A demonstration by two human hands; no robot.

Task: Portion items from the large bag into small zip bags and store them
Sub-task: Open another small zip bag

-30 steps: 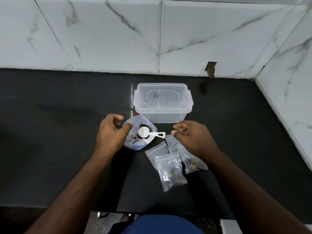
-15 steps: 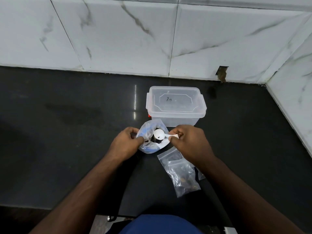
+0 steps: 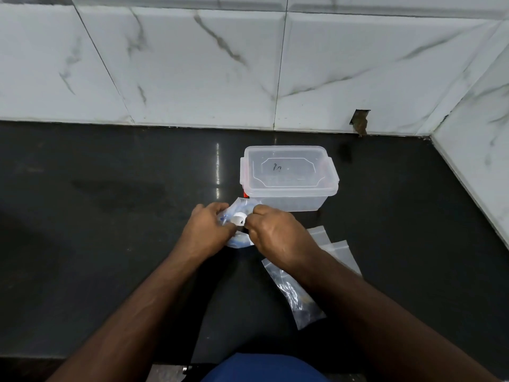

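Note:
The large clear bag with blue print (image 3: 239,241) stands on the black counter, just in front of a clear lidded plastic box (image 3: 287,176). My left hand (image 3: 210,226) pinches the bag's left rim. My right hand (image 3: 275,234) grips the handle of a white plastic scoop (image 3: 238,218) whose bowl sits at the bag's mouth. Small zip bags lie to the right: one with dark pieces (image 3: 296,295) beside my right forearm, and flat ones (image 3: 334,248) behind it.
White marble tiles form the back wall and the right side wall (image 3: 479,150). A small hole (image 3: 360,122) shows at the base of the back wall. The black counter (image 3: 110,216) stretches wide to the left. Its front edge runs below my forearms.
My right hand moved left to the scoop and took its handle. Both hands closed in on the large bag, and the scoop tipped into the bag's mouth.

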